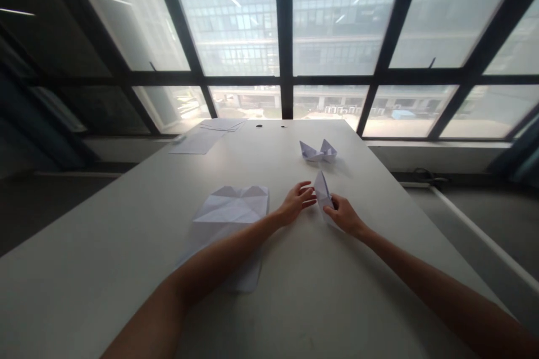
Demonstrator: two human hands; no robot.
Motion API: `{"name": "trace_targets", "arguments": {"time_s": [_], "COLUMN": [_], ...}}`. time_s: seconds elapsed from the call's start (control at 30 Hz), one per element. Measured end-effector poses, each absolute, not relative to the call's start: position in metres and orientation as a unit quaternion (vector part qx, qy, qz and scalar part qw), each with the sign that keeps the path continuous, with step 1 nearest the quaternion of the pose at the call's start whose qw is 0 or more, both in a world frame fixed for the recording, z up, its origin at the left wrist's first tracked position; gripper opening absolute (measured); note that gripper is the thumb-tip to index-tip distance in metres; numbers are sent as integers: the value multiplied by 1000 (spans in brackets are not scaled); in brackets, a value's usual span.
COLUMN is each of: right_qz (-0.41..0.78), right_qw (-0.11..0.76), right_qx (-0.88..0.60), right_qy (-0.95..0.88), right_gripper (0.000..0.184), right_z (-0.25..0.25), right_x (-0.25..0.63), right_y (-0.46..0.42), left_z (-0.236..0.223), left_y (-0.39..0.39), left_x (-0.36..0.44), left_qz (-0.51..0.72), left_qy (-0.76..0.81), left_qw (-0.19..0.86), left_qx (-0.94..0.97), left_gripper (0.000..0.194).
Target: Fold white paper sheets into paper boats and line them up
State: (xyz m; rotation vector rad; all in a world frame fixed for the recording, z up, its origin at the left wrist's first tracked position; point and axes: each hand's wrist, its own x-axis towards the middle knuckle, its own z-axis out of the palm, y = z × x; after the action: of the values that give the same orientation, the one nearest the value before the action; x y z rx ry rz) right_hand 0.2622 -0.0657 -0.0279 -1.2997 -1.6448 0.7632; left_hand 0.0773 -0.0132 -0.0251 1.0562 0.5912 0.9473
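Note:
A folded white paper piece (pixel 322 190), shaped like a paper boat, stands tilted over the table with its point upward. My right hand (pixel 345 214) grips its lower right side between thumb and fingers. Close by on its left, my left hand (pixel 298 202) has its fingers apart, the tips at or near the paper's edge; whether they touch it I cannot tell. Just beyond is a finished-looking paper boat shape (pixel 318 151) with two raised points. To the left lies a creased white sheet (pixel 231 207), partly hidden under my left forearm.
The white table (pixel 126 241) stretches toward large framed windows (pixel 286 39). Flat white sheets (pixel 197 143) lie at its far left corner. Two small dark spots, one a round hole (pixel 259 125), mark the far end. A white pipe (pixel 484 235) runs along the floor at right.

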Motion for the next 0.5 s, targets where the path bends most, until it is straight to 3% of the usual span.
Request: {"name": "trace_targets", "arguments": {"time_s": [0.27,0.5], "right_qz": [264,285], "right_qw": [408,356], "right_qx": [-546,-529], "right_qy": [-682,-716], "right_gripper": [5,17], "right_z": [-29,-29], "right_x": [199,155], "right_y": [-32,-30], "left_z": [-26,-30], "left_y": [-26,-34], "left_x": [35,7], "left_qz": [469,507], "left_qy": [313,359], "left_qw": [695,638], "left_qx": [447,455], "left_gripper": [61,68]}}
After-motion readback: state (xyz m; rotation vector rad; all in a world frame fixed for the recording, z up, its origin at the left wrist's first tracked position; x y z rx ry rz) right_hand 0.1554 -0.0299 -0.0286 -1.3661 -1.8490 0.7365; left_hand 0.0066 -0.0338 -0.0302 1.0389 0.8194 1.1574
